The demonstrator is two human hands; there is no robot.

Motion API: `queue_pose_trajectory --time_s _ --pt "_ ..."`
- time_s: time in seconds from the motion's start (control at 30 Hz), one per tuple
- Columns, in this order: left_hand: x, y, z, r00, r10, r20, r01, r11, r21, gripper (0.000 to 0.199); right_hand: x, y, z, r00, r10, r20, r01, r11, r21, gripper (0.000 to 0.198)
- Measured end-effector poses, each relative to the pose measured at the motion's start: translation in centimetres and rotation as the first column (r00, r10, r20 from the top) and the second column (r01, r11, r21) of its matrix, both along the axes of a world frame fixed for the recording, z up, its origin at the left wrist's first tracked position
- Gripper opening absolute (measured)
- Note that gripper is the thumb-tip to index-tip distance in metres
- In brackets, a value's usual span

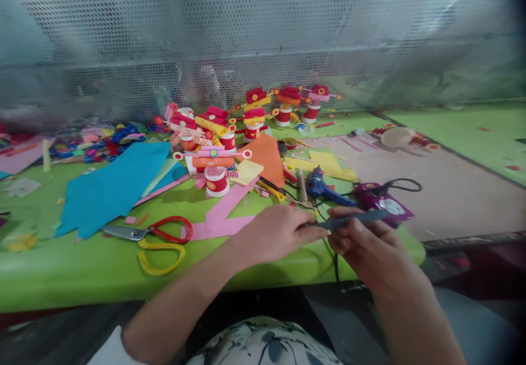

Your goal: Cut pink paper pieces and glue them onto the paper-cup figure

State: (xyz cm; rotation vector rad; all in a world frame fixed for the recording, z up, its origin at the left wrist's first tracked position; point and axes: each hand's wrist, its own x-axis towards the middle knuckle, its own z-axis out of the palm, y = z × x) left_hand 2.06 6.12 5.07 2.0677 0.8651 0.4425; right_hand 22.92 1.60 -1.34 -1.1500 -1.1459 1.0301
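In front of me, over the green table's near edge, a slim grey-blue pen-like stick (pixel 355 220) spans both hands. My right hand (pixel 372 247) grips its body with thumb and fingers. My left hand (pixel 283 234) pinches its thin dark left end. The stick's exact kind I cannot make out. Just behind the hands lie a blue glue gun (pixel 324 187) and a purple box (pixel 384 205) with a black cord. Pink paper strips (pixel 222 227) lie beside my left hand. Scissors (pixel 152 233) with red and yellow handles rest farther left.
Several paper-and-cup figures (pixel 216 181) stand mid-table and toward the back. Blue sheets (pixel 119 184), an orange sheet (pixel 265 157) and yellow paper (pixel 326 162) lie around them. A colourful pile (pixel 98 140) sits back left. A perforated metal panel (pixel 246 20) bounds the green table (pixel 61 277).
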Motion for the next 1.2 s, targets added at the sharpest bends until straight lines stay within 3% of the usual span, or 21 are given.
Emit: queue_pose_trajectory --time_s 0.1,0.27,0.37,0.43,0.5,0.57,0.6,0.67,0.73,0.8,0.9,0.97,1.1,1.2 --pt "-1.1 -1.8 -0.8 0.991 0.056 -0.118 -0.053 0.998 0.028 0.04 -0.7 0.1 0.0 1.0 -0.017 0.022 0.017 1.0 0.005 0.033" --pt "-6.6 -5.5 -1.8 0.98 0.117 -0.164 -0.118 0.993 0.003 0.028 1.6 0.7 2.8 0.974 -0.226 0.027 0.223 0.971 0.087 0.036" --pt "-10.4 -7.7 -1.9 0.99 0.022 -0.137 -0.035 0.995 -0.094 0.021 0.1 0.0 3.4 0.967 -0.25 0.055 0.246 0.967 0.062 0.047" --pt "-12.5 -8.8 -2.1 0.985 0.057 -0.161 -0.062 0.998 -0.029 0.019 -2.5 -0.8 2.7 0.972 -0.235 0.014 0.234 0.972 0.034 0.04" --pt "-14.3 -9.4 -2.7 0.968 0.156 -0.196 -0.122 0.978 0.171 0.02 -5.7 -1.4 1.5 0.988 -0.15 0.032 0.144 0.981 0.128 0.025" --pt "-15.9 -9.6 -3.4 0.936 0.287 -0.202 -0.169 0.874 0.456 0.021 -8.5 -1.5 0.2 0.974 -0.002 0.225 -0.056 0.966 0.253 0.021" --pt "-16.7 -9.6 -3.8 0.919 0.345 -0.19 -0.169 0.781 0.601 0.022 -9.7 -1.4 -0.4 0.928 0.065 0.366 -0.182 0.938 0.294 0.025" --pt "-18.2 -9.3 -4.5 0.894 0.419 -0.155 -0.118 0.556 0.823 0.028 -11.6 -0.8 -1.2 0.756 0.146 0.638 -0.423 0.853 0.306 0.033" --pt "-19.2 -8.8 -5.1 0.894 0.421 -0.152 -0.033 0.4 0.916 0.031 -12.7 0.0 -1.9 0.562 0.147 0.814 -0.594 0.757 0.274 0.039" --pt "-19.7 -8.3 -5.7 0.9 0.4 -0.172 0.024 0.348 0.937 0.027 -13.1 0.5 -2.4 0.421 0.097 0.902 -0.671 0.703 0.237 0.041" --pt "-19.5 -7.8 -6.4 0.886 0.382 -0.263 0.108 0.381 0.918 0.016 -11.6 0.7 -2.9 0.338 -0.008 0.941 -0.654 0.717 0.241 0.039" --pt "-19.2 -7.4 -6.8 0.863 0.373 -0.34 0.169 0.423 0.89 0.028 -9.5 0.6 -3.2 0.335 -0.083 0.939 -0.597 0.752 0.279 0.037" --pt "-18.3 -5.8 -7.1 0.863 0.33 -0.384 0.204 0.468 0.86 0.031 -5.0 0.5 -3.5 0.373 -0.172 0.912 -0.526 0.77 0.361 0.038" --pt "-17.2 -4.0 -6.9 0.843 0.303 -0.445 0.206 0.582 0.787 0.033 -3.4 0.3 -3.6 0.429 -0.151 0.891 -0.484 0.794 0.368 0.04"
